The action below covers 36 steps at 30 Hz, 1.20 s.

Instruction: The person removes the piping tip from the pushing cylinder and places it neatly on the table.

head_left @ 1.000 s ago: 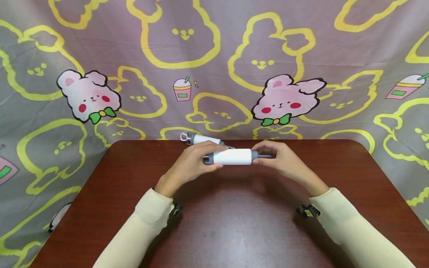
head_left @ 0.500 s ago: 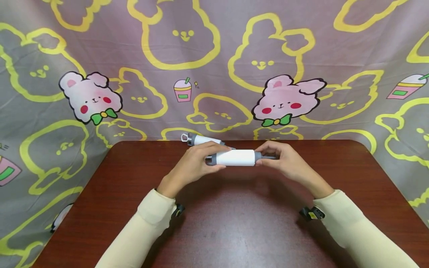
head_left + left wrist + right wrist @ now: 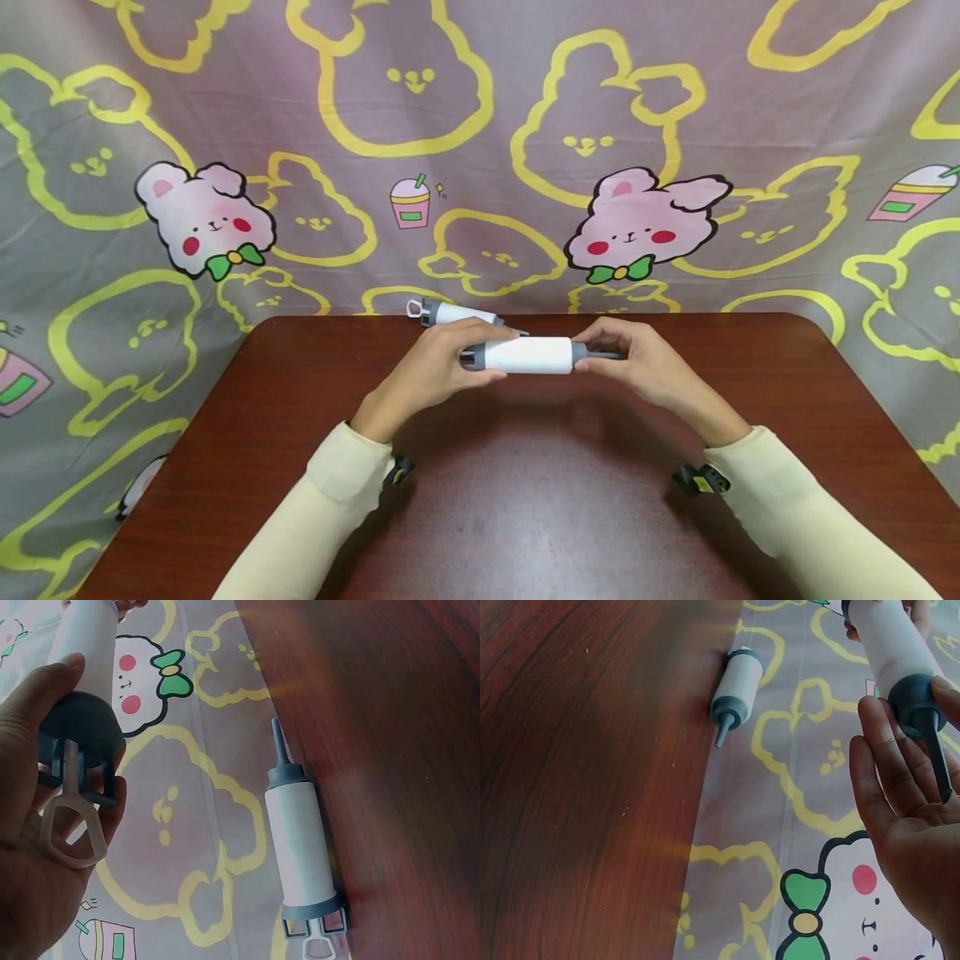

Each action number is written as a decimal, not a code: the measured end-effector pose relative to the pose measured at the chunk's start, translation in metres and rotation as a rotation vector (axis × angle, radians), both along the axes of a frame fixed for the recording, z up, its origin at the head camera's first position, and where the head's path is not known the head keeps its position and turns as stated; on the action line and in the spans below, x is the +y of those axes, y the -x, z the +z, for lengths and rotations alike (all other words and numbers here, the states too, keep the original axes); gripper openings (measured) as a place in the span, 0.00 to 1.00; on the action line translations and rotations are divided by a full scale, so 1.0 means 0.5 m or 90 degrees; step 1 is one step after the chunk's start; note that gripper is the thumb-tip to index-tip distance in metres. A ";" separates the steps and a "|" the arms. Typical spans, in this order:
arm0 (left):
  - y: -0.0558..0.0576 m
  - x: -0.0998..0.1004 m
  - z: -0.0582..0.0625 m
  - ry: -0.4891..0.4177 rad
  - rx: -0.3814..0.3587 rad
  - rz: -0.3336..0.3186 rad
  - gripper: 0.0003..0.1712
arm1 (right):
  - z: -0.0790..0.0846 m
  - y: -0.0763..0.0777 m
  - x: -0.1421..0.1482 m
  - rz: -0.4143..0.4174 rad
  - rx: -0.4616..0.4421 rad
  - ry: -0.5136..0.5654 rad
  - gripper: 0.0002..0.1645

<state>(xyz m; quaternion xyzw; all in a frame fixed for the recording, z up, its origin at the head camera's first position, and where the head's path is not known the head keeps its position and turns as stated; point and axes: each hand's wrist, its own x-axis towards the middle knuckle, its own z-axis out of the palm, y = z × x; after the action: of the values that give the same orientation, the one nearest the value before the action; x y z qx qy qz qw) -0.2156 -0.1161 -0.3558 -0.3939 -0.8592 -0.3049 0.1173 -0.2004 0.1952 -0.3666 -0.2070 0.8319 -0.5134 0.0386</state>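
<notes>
Both hands hold a large white syringe level above the table, its barrel (image 3: 528, 355) lying crosswise in the head view. My left hand (image 3: 429, 367) grips the grey plunger end, thumb along the barrel. In the left wrist view a pale pull ring (image 3: 73, 836) sits close behind the grey finger grips, near the palm. At the other end my right hand (image 3: 637, 354) pinches the grey collar (image 3: 913, 696) with thumb and fingers. The thin dark nozzle (image 3: 937, 761) points back over the right palm. A second, similar syringe (image 3: 463, 316) lies behind the left hand.
The second syringe (image 3: 300, 844) rests along the far edge of the brown wooden table (image 3: 480, 500), nozzle toward the right. Right behind that edge hangs a grey-pink cloth (image 3: 480, 167) with cartoon rabbits, which also runs along both sides.
Over the second, both hands and the held syringe have shifted slightly to the right in the head view, with hardly any movement in the last half second. The grips look the same.
</notes>
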 end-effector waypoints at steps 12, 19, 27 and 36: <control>0.002 0.004 0.002 -0.003 -0.044 -0.007 0.27 | -0.011 0.000 0.008 0.006 0.008 -0.003 0.18; 0.004 0.007 0.007 0.003 -0.058 -0.008 0.27 | -0.009 -0.003 0.010 -0.002 0.004 -0.010 0.18; 0.003 0.003 0.005 -0.021 -0.106 -0.008 0.27 | 0.000 -0.005 0.006 -0.008 0.019 -0.018 0.21; 0.005 0.005 0.005 -0.019 -0.099 -0.016 0.26 | 0.003 -0.006 0.008 0.000 0.037 -0.011 0.19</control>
<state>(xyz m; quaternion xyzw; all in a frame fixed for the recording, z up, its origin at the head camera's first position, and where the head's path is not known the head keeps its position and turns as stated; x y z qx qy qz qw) -0.2180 -0.1134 -0.3531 -0.3777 -0.8560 -0.3490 0.0524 -0.1975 0.1992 -0.3651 -0.2217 0.8369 -0.5001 0.0160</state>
